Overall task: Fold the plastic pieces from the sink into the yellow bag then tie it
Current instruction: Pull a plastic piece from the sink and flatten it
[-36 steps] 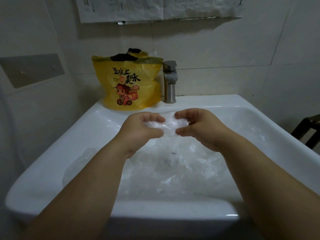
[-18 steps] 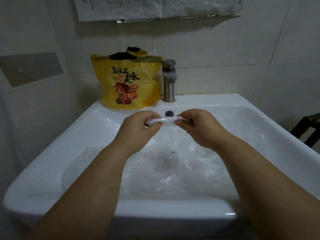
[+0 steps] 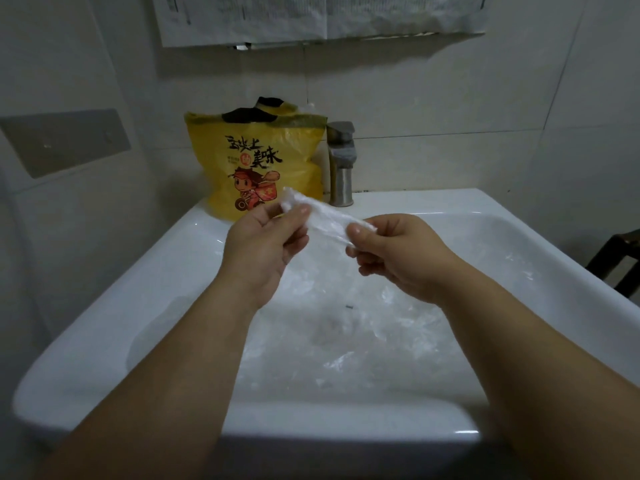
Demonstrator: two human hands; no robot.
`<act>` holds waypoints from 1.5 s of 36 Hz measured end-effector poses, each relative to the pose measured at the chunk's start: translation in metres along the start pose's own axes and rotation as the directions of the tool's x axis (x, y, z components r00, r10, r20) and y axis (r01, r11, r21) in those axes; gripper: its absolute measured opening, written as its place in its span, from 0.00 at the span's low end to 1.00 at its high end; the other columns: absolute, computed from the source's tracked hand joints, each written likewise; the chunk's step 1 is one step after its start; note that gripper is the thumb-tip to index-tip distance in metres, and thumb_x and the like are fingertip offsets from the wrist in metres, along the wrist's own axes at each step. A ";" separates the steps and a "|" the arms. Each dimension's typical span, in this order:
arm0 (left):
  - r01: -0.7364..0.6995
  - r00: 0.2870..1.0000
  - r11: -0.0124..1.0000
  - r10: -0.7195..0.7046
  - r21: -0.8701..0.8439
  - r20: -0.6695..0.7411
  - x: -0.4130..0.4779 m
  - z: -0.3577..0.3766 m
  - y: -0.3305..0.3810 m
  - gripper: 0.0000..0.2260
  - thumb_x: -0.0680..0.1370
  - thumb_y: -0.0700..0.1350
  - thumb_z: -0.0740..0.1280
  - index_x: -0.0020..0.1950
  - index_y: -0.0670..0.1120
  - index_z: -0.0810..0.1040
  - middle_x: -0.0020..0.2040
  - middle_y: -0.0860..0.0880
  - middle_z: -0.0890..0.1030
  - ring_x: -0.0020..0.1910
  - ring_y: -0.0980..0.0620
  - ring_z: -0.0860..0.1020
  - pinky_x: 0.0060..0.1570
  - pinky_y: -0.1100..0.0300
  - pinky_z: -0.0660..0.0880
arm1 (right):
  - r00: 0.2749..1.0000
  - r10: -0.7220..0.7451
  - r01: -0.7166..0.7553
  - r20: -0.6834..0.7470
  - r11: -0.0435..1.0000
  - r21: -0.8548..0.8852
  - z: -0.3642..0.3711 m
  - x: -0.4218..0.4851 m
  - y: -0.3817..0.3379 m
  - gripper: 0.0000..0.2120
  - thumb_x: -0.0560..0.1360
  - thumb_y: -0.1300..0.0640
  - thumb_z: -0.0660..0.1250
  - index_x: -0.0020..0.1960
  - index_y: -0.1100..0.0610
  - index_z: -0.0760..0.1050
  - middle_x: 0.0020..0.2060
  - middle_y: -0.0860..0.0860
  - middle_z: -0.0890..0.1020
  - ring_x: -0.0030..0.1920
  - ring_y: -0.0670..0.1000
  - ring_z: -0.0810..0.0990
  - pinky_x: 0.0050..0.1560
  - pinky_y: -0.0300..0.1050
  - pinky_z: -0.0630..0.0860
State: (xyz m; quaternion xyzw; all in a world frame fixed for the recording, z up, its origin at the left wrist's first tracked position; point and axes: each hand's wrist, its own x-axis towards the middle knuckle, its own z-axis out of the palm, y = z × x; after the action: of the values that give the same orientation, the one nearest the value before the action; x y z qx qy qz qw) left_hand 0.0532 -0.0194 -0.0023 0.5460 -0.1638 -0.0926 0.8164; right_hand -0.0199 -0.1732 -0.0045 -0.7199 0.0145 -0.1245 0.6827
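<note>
A folded strip of clear plastic [image 3: 325, 216] stretches between my two hands above the white sink [image 3: 540, 237]. My left hand [image 3: 263, 244] pinches its left end, which sticks up in front of the yellow bag [image 3: 256, 161]. My right hand [image 3: 394, 251] pinches the right end between thumb and fingers. The yellow bag stands upright on the sink's back ledge, its black-edged top open. More crumpled clear plastic pieces [image 3: 374, 327] lie in the sink basin below my hands.
A metal faucet [image 3: 341, 164] stands on the ledge right of the bag. Tiled walls close in behind and left, with a grey plate [image 3: 65, 143] on the left wall. A dark chair [image 3: 620, 261] shows at the right edge.
The plastic went from a loose wad to a narrow folded strip. Both hands have lifted it and tilted its left end up toward the yellow bag.
</note>
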 end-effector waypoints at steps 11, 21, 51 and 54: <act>0.222 0.945 0.951 -0.264 0.214 0.194 -0.009 0.024 -0.020 0.18 0.82 0.56 0.54 0.58 0.49 0.80 0.57 0.46 0.82 0.55 0.46 0.79 0.56 0.52 0.76 | 0.990 0.048 -0.063 0.132 0.992 0.109 0.027 -0.003 0.004 0.11 0.80 0.61 0.62 0.45 0.68 0.76 0.30 0.55 0.76 0.29 0.48 0.73 0.30 0.37 0.73; 0.093 0.995 0.988 -0.086 0.126 -0.057 -0.001 0.005 -0.012 0.07 0.78 0.46 0.68 0.48 0.43 0.78 0.40 0.50 0.81 0.36 0.57 0.79 0.31 0.67 0.75 | 0.985 0.149 -0.153 0.091 0.988 0.037 0.003 0.000 0.000 0.09 0.78 0.60 0.65 0.48 0.67 0.78 0.30 0.53 0.78 0.28 0.45 0.72 0.31 0.37 0.72; 0.181 0.948 0.982 -0.189 0.055 0.255 -0.012 -0.001 0.010 0.13 0.79 0.31 0.60 0.42 0.43 0.80 0.32 0.44 0.81 0.28 0.55 0.80 0.28 0.67 0.77 | 0.990 0.067 -0.097 0.123 0.963 0.253 -0.021 -0.004 -0.012 0.12 0.76 0.74 0.58 0.47 0.64 0.79 0.28 0.57 0.78 0.28 0.50 0.74 0.31 0.39 0.74; 0.216 0.939 0.976 -0.206 -0.008 0.274 -0.013 -0.002 0.011 0.17 0.79 0.30 0.57 0.38 0.42 0.81 0.32 0.43 0.82 0.28 0.53 0.80 0.28 0.66 0.78 | 0.992 0.069 -0.093 0.105 0.965 0.244 -0.021 -0.004 -0.013 0.11 0.75 0.73 0.58 0.46 0.66 0.78 0.29 0.57 0.78 0.29 0.50 0.75 0.32 0.40 0.75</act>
State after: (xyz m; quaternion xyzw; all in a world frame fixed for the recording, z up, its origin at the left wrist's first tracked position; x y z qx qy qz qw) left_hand 0.0419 -0.0093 0.0048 0.5267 -0.2131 -0.2567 0.7819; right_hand -0.0302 -0.1924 0.0087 -0.6326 -0.0046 -0.0627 0.7719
